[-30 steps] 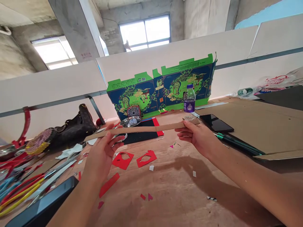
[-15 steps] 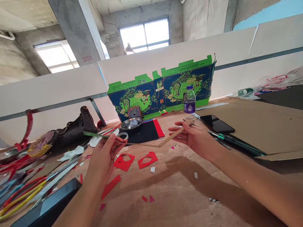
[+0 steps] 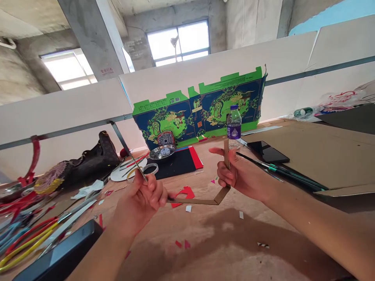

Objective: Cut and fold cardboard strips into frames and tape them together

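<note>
The cardboard strip [image 3: 195, 201] hangs bent above the table [image 3: 222, 253]: its left end points to eleven o'clock from your left hand's [image 3: 145, 201] curled, gripping fingers; its middle runs toward three, folds toward one; its right end, pinched in your right hand [image 3: 238, 171], points to twelve.

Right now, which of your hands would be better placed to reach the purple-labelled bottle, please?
Probably the right hand: it is just in front of the bottle, while the left hand is farther off. Both hold the cardboard strip, though.
</note>
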`<state>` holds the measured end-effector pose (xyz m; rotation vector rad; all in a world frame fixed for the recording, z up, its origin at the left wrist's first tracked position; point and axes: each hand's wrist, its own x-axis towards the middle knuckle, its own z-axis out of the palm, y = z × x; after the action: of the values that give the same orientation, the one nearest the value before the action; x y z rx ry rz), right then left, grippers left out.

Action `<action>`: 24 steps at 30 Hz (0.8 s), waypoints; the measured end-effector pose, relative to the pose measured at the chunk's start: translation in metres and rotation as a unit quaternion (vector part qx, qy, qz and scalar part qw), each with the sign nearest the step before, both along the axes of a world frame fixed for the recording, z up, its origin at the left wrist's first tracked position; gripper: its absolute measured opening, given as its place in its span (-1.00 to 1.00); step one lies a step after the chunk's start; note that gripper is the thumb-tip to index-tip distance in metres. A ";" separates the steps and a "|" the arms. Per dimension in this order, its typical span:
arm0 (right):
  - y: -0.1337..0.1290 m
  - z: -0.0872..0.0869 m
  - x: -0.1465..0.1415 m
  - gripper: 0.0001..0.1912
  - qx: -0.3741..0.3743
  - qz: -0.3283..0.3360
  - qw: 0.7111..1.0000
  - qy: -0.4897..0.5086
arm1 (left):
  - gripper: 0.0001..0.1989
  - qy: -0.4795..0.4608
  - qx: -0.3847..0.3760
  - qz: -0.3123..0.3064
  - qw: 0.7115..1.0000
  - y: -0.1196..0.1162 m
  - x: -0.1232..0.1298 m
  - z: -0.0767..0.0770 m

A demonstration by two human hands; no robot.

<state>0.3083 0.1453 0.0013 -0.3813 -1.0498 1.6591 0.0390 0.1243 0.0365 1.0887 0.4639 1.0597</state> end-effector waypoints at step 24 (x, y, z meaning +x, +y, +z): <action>-0.009 -0.001 0.002 -0.55 0.050 0.104 0.987 -0.109 | -0.66 0.330 0.001 -0.023 0.944 -0.005 0.008 -0.008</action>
<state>0.3098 0.1362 0.0005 -0.4059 -1.3698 1.7678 0.0471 0.1198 0.0283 1.4445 0.9632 0.6285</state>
